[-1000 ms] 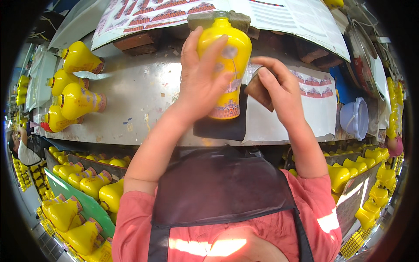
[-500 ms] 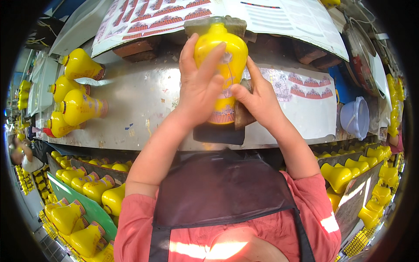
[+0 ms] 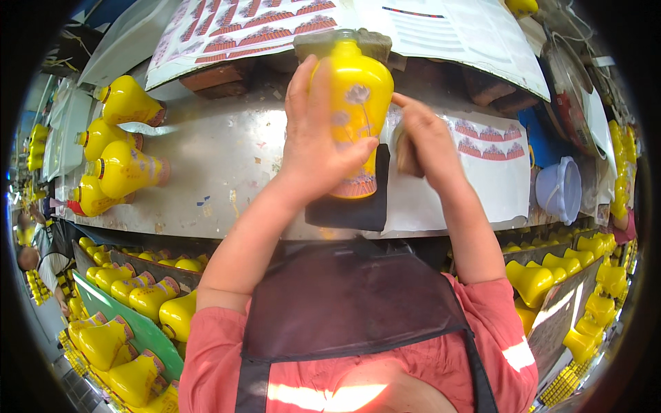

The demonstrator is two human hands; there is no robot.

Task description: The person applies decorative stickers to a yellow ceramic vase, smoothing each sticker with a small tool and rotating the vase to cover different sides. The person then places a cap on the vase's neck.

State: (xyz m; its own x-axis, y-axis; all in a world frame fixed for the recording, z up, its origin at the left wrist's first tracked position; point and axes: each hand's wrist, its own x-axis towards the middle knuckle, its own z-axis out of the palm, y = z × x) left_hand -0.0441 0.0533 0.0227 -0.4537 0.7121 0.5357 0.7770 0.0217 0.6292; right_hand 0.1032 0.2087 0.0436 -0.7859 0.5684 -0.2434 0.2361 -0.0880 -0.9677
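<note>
Closest to you is your own dark apron (image 3: 351, 299) over a pink shirt (image 3: 227, 344); down on either side of you there are loads of yellow vases in rows (image 3: 144, 299), with a green board (image 3: 141, 329) running between the ones on your left; next up is the metal table (image 3: 200, 186), and on its near part there's a folded black cloth (image 3: 344, 215) under the bottom end of the vase you're working on (image 3: 358, 79); that one's lying down right in front of you, base toward you, neck on a grey block (image 3: 379, 45), flower pattern facing up.

Your left hand (image 3: 320, 131) is laid along its left side, thumb across the front; can't tell if you're properly gripping it or just resting there; your right hand (image 3: 427, 138) is pinching a flat brown piece (image 3: 408, 157), kinda blurry, just off the vase's right side, with the index finger pointing at the edge; whether that fingertip touches, no idea.

Under that arm is a white sheet with printed bits (image 3: 475, 193), then a pale purple bucket (image 3: 559, 186) off to the right; four more vases (image 3: 131, 168) bunch up on the table's left; farthest back, big printed sheets (image 3: 268, 31) sit above reddish bricks (image 3: 217, 77).
</note>
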